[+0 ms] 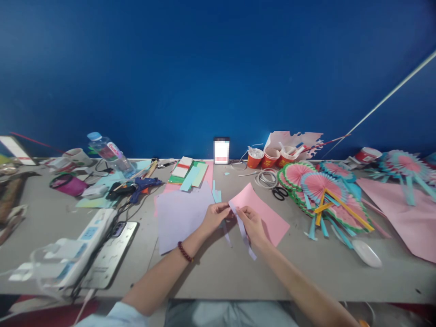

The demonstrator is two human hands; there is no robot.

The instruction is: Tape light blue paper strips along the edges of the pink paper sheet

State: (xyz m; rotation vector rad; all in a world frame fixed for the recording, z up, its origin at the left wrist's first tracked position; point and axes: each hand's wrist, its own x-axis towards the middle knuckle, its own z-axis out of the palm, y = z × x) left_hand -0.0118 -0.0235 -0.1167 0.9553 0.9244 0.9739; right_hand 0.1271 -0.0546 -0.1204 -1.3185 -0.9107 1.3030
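Sleeve (117, 316) is cropped; right hand (252, 225) partly hides strip (244, 233)

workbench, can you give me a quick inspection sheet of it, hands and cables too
surface: grey table, largely covered at the back and both sides
job's things: purple strip in hand; pink sheet and lavender sheet lie on the table
clutter: paper fans, black-handled scissors and red cups on the right; bottle, glue gun and phone on the left
hands: right hand holds the strip; left hand is at its upper end, grip unclear
cables: white plugs in the power strip; pale coiled cable beside the scissors
surroundings: blue wall behind; other people, nothing seen
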